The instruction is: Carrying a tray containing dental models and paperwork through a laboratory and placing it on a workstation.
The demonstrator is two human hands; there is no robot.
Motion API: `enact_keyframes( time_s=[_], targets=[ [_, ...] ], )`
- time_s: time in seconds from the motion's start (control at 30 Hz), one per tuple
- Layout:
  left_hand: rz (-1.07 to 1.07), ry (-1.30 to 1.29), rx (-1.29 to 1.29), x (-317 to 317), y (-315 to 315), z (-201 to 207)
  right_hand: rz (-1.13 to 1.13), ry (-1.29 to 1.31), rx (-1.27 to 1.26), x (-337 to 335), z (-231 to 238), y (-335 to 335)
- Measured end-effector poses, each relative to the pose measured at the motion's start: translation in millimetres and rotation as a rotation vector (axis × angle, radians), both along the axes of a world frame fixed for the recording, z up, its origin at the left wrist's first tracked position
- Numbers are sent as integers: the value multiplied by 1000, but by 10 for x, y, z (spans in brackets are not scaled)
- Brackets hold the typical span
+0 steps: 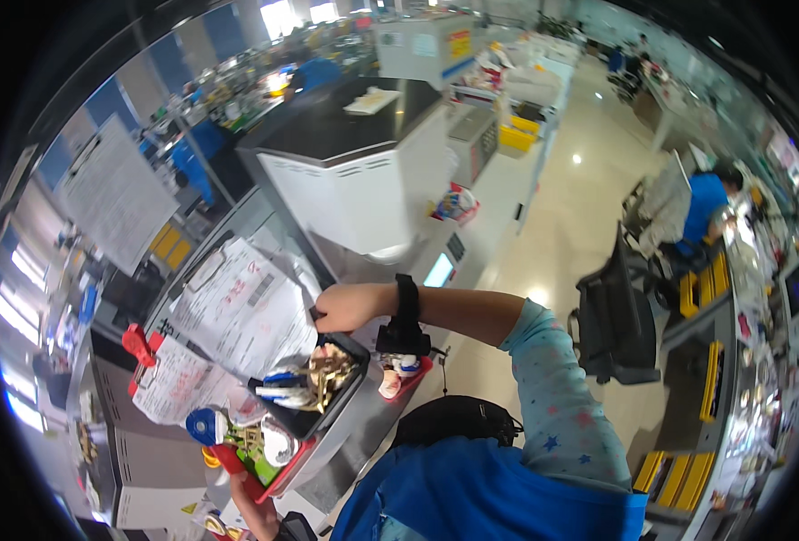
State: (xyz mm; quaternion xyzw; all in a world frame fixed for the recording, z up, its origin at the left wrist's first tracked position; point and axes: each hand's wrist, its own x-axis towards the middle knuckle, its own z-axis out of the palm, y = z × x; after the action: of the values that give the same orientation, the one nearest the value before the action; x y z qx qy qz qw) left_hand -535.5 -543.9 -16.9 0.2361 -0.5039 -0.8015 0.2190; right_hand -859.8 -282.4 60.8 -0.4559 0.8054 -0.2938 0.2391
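My right hand (pixel 352 308) reaches across to the upper end of a black tray (pixel 352 382). Its fingers are curled at the edge of a written paper sheet (pixel 246 311); whether they pinch the sheet or the tray rim I cannot make out. Gold-coloured pieces (pixel 329 368) and blue-and-white items lie in the tray. At the lower left, my left hand (pixel 244 490) is beside a red tray (pixel 287 471), its fingers blurred and partly hidden. The red tray holds a green item, a white round item and small gold-coloured parts. A blue round reel (pixel 203 426) is next to it.
A second sheet (pixel 176 383) lies at the left by a red clip (pixel 138 344). Ahead stands a white machine with a dark top (pixel 345 117). A black office chair (pixel 617 311) is on the right, near a seated person in blue (pixel 704 212). Another small red tray (pixel 410 380) sits below my right wrist.
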Motion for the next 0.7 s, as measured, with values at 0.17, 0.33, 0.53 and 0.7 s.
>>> enact_keyframes(
  time_s=[0.17,0.33,0.53,0.7],
  targets=[
    [-133,-141,-24,-90,-76,265,-167,-5,-141,364,-160,262],
    [-294,-439,-402,-91,138,740,-320,-49,-195,863,-235,550],
    [-342,-429,-103,-113,75,444,-589,-139,-286,1665,-261,1033],
    [-637,-433,-53,-418,328,91,-916,-181,-320,2256,-643,1688]
  ],
)
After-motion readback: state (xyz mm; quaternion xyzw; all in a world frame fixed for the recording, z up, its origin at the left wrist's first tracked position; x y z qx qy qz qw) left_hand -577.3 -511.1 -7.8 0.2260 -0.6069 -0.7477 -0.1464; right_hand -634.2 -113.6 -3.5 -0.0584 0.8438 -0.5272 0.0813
